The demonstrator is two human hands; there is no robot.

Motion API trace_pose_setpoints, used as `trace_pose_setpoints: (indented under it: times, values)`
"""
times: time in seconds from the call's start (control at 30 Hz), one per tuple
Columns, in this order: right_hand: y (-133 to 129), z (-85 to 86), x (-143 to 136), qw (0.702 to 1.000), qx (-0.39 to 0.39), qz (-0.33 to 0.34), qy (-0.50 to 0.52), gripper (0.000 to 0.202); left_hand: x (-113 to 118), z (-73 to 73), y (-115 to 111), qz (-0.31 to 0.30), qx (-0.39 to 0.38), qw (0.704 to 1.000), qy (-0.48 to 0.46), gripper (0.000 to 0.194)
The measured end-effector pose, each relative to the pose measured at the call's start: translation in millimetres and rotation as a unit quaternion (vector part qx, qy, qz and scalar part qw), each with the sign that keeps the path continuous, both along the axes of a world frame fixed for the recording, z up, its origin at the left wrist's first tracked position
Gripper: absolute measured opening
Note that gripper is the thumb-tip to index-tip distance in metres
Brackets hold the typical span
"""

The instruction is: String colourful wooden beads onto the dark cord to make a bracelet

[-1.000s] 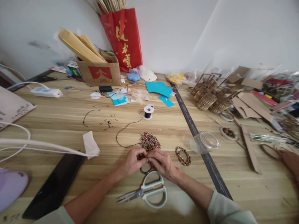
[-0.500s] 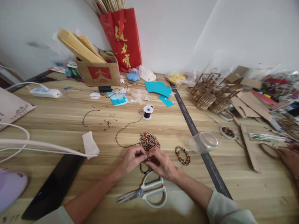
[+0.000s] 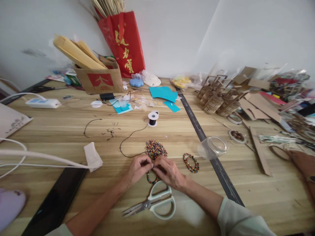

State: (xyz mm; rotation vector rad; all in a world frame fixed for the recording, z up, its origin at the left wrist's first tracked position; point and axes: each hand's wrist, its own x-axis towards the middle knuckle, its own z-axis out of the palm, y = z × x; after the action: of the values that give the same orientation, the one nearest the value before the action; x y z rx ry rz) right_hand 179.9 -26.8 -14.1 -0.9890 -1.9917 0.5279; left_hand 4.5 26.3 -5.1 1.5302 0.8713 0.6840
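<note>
My left hand [image 3: 138, 168] and my right hand [image 3: 169, 173] meet fingertip to fingertip, both pinching the black cord [image 3: 129, 133]. What exactly lies between the fingertips is small and mostly hidden. A short string of multicoloured beads [image 3: 150, 180] hangs just below them. From the left hand the cord curves back to a white spool [image 3: 153, 118] of black cord. Right behind my fingers lies a pile of small loose beads [image 3: 155, 148]. Pale-handled scissors [image 3: 161, 205] lie partly opened in front of my hands. A coiled beaded bracelet [image 3: 191, 163] rests to the right.
Left are a black phone-like slab [image 3: 57, 193], a folded tissue [image 3: 93, 155] and white cables. A clear plastic container [image 3: 214, 147] stands right; small woven baskets [image 3: 214, 100] stand behind it. At the far right another person's hand [image 3: 301, 160] reaches in. A cardboard box [image 3: 98, 80] stands at the back.
The view has shifted slightly. My hands keep almost the same pinch above the bead string. The other person's hand at the right has moved a little.
</note>
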Motion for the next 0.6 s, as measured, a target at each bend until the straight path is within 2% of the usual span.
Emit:
trace_pose_setpoints:
  times: [0.33, 0.6]
  values:
    - [-0.1, -0.2, 0.4, 1.0, 0.001, -0.019, -0.014, 0.007, 1.1, -2.5, 1.0, 0.012, -0.002, 1.0, -0.006, 0.015]
    - [1.1, 0.1, 1.0, 0.999, 0.004, -0.044, -0.008, 0.004, 1.0, 0.9, -1.7, 0.016, -0.008, 1.0, -0.01, 0.015]
